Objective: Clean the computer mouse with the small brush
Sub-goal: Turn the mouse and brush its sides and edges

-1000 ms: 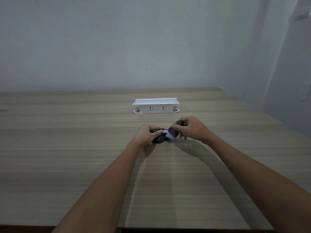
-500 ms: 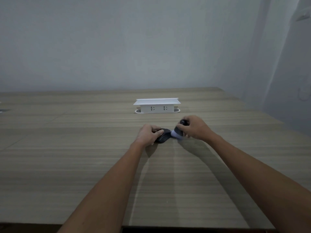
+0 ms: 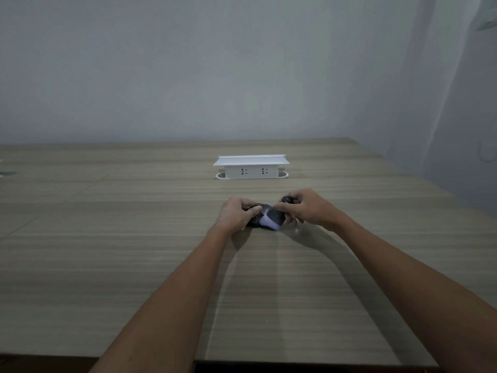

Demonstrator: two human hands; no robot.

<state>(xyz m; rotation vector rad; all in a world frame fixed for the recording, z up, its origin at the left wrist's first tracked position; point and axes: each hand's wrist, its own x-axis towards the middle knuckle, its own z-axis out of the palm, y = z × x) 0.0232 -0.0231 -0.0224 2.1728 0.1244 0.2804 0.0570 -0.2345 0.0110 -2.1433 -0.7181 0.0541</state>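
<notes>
A black computer mouse [image 3: 256,219] lies on the wooden table [image 3: 134,251], mostly covered by my fingers. My left hand [image 3: 235,214] grips its left side and holds it down. My right hand [image 3: 305,207] is closed on a small brush [image 3: 277,217] with a dark handle whose end sticks out past the knuckles. The brush's pale bristles [image 3: 267,224] rest on the right side of the mouse.
A white pop-up socket box [image 3: 251,168] stands on the table just beyond my hands. The table's right edge runs close to the wall at the right. The near table edge lies at the bottom of the view.
My right hand has swept the brush left, from beside the mouse back onto its right side. My left hand has stayed on the mouse.
</notes>
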